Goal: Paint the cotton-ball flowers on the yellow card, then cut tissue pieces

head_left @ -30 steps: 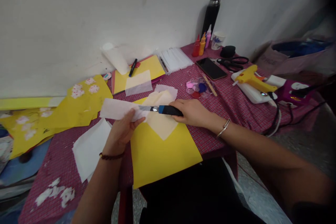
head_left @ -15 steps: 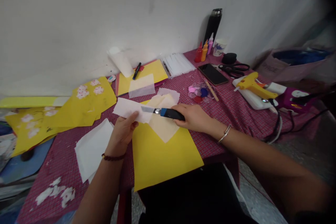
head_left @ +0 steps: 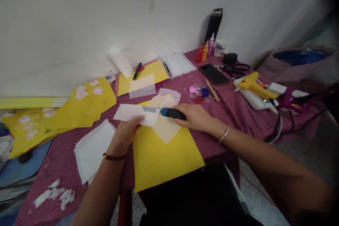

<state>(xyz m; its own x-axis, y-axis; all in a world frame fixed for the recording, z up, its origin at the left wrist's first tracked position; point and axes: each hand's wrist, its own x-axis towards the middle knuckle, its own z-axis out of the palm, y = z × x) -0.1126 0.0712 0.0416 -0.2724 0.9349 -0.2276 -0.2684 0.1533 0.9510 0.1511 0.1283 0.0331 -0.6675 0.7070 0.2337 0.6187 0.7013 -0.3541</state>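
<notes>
My left hand point(head_left: 128, 130) pinches the lower edge of a folded white sheet of thin paper point(head_left: 125, 113), thumb on top. My right hand point(head_left: 194, 117) is wrapped round the black and blue handle of a utility knife point(head_left: 173, 113). Its blade points left and lies at the paper's upper edge; whether it is inside the fold I cannot tell. Beneath are loose pale sheets point(head_left: 166, 130) on a yellow sheet of paper point(head_left: 166, 166) at the table's front edge. A stack of white sheets point(head_left: 94, 150) lies left of my left wrist.
Yellow sheets with pink blossoms point(head_left: 76, 109) spread to the left, and white scraps point(head_left: 54, 194) lie front left. Paint pots point(head_left: 201, 93), a phone point(head_left: 214, 74), scissors point(head_left: 235, 69) and a yellow glue gun point(head_left: 255, 86) with cables sit right. A black flask point(head_left: 214, 26) stands behind small bottles point(head_left: 205, 51).
The white paper's left end has dropped and its right end has tilted down slightly. My left thumb has shifted a little right along it. The knife stays nearly in place.
</notes>
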